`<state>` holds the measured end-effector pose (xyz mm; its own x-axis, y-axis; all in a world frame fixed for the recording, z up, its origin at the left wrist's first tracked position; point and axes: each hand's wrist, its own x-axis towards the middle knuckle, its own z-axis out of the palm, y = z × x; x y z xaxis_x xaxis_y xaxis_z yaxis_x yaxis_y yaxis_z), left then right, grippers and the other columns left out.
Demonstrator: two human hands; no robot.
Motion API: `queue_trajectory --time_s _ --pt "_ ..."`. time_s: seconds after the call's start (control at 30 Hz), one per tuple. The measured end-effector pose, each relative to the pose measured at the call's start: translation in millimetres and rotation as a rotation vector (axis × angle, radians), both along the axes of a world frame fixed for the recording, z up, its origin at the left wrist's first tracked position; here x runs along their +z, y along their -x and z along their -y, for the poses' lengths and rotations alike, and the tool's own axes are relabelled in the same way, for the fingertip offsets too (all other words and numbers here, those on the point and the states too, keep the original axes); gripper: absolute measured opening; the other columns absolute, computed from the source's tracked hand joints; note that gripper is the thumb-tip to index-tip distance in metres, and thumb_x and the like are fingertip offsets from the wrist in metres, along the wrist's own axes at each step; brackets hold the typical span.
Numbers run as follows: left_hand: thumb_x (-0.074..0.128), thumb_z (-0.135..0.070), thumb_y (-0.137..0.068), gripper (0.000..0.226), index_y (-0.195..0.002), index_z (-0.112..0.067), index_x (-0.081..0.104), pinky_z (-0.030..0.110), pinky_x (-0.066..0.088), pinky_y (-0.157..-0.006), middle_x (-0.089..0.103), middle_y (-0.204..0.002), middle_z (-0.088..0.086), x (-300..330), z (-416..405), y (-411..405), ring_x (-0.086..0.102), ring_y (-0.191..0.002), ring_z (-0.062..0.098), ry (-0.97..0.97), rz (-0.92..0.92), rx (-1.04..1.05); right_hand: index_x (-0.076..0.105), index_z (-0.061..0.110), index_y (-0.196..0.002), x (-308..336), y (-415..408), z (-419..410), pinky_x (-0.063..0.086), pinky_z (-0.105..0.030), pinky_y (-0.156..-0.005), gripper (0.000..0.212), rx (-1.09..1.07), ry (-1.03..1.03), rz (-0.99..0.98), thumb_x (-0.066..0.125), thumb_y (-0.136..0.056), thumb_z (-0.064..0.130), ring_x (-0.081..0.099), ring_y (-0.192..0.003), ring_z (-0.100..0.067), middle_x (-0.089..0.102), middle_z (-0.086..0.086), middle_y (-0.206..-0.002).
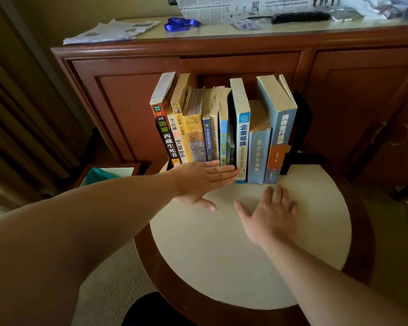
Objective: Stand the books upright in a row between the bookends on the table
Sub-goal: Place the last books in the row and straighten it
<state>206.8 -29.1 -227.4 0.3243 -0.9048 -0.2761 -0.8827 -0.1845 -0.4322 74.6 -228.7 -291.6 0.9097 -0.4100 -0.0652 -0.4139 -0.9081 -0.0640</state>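
Several books [222,128] stand upright in a row at the far edge of the round table [245,243], spines facing me. A black bookend [299,137] closes the right end behind a tall grey-blue book [278,137]. The left bookend is hidden; a red-and-black book [165,123] leans at that end. My left hand [200,182] lies flat, fingers together, pressed against the lower spines of the middle books. My right hand [273,212] hovers open with spread fingers just in front of the right-hand books, holding nothing.
A wooden sideboard [127,95] stands right behind the table, with newspapers [222,8], a blue ribbon [179,23] and a black brush [299,17] on top. A wastebasket with a green liner [104,175] sits on the floor at left.
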Motion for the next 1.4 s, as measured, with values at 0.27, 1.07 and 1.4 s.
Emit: queue_trajectory --time_s 0.27,1.07,1.4 --pt "0.013 -0.084 -0.095 0.103 -0.158 -0.012 -0.027 0.035 -0.037 -0.115 -0.031 -0.166 0.006 -2.8 0.5 -5.1 -0.040 -0.148 0.020 -0.024 0.031 0.028 0.013 0.006 -0.166 1.1 -0.2 0.2 0.009 -0.055 -0.127 0.115 0.012 0.002 0.002 0.013 -0.087 0.090 0.005 -0.160 -0.033 0.009 -0.017 -0.174" --pt "0.018 -0.078 -0.100 0.101 -0.159 -0.007 -0.021 0.031 -0.034 -0.117 -0.025 -0.167 0.013 -13.1 -15.0 -19.3 -0.035 -0.151 0.023 0.007 -0.026 -0.013 0.013 0.006 -0.165 -3.1 -1.3 0.2 0.009 -0.055 -0.127 0.116 0.004 -0.003 0.012 0.015 -0.086 0.091 0.005 -0.160 -0.032 0.009 -0.017 -0.173" --pt "0.020 -0.073 -0.102 0.096 -0.163 -0.008 -0.014 0.032 -0.032 -0.118 -0.022 -0.170 0.011 -6.6 -12.1 -23.4 -0.028 -0.156 0.023 -0.004 -0.084 -0.007 0.010 0.005 -0.166 -3.4 -2.0 0.2 0.006 -0.055 -0.128 0.118 0.008 -0.032 0.011 0.015 -0.085 0.091 0.002 -0.160 -0.032 0.006 -0.017 -0.174"
